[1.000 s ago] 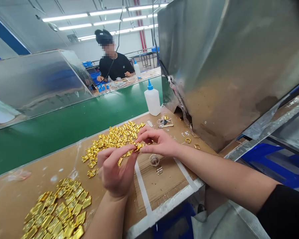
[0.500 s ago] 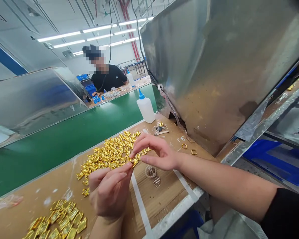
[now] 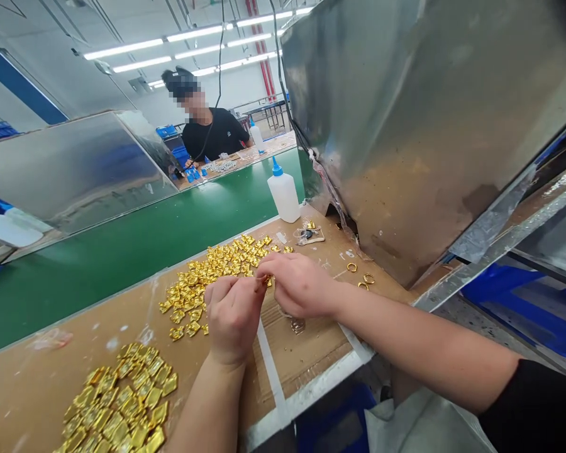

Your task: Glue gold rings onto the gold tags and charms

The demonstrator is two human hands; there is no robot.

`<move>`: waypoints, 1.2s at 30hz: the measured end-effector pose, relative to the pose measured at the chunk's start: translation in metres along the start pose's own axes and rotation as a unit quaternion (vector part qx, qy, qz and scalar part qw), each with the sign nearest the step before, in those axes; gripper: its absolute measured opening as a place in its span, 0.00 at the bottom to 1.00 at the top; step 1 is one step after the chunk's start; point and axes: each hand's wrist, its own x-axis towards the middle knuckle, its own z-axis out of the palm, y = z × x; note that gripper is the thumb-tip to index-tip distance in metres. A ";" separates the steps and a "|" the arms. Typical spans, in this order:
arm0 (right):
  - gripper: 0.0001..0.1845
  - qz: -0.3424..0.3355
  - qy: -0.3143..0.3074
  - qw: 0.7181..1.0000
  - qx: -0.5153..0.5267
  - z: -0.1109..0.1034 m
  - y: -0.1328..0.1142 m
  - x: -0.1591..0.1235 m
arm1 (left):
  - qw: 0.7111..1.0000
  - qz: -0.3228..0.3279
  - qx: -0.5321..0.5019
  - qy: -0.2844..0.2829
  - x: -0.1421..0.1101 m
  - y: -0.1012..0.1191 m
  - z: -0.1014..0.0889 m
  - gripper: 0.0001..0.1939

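Note:
My left hand [image 3: 233, 318] is closed, with its fingertips pinched at a small gold metal piece [image 3: 268, 282] that the fingers mostly hide. Against it, my right hand [image 3: 304, 286] is also closed, thumb and fingers meeting at the same piece. Behind the hands lies a loose pile of small gold metal pieces [image 3: 193, 281]. A second group of flatter gold pieces [image 3: 122, 402] is spread nearer to me, left of my left forearm. Below my right hand, a clear plastic item [image 3: 298, 325] rests on the cardboard, partly covered.
A white bottle with a blue nozzle [image 3: 284, 196] stands at the bench's far edge, beside a green conveyor belt [image 3: 136, 236]. Several gold rings [image 3: 352, 267] lie right of my hand. A large metal hood [image 3: 382, 138] rises at right. Across the belt sits a person [image 3: 214, 135].
My right fingers have closed in on the gold piece beside my left fingertips. Both hands have drawn together. The view has shifted slightly, and one more gold ring shows at the right.

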 end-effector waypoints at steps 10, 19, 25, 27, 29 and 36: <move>0.18 0.019 -0.023 0.999 -0.039 0.000 0.000 0.001 | 1.000 -0.017 0.008 -0.014 -0.002 0.000 0.006 0.07; 0.21 0.041 0.084 0.996 -0.011 -0.005 0.014 -0.004 | 1.000 0.006 -0.008 0.017 0.001 -0.001 0.002 0.08; 0.21 0.062 0.161 0.985 0.007 -0.011 0.027 -0.004 | 0.986 0.102 -0.004 0.134 -0.005 0.000 -0.022 0.20; 0.20 0.068 0.157 0.985 0.017 -0.010 0.029 -0.003 | 0.980 0.134 -0.006 0.145 -0.007 -0.001 -0.027 0.20; 0.20 0.066 0.147 0.987 0.028 -0.009 0.030 -0.002 | 0.976 0.153 -0.008 0.152 -0.007 -0.002 -0.028 0.17; 0.20 0.072 0.118 0.990 0.030 -0.005 0.030 -0.003 | 0.970 0.170 -0.018 0.172 -0.008 -0.003 -0.027 0.15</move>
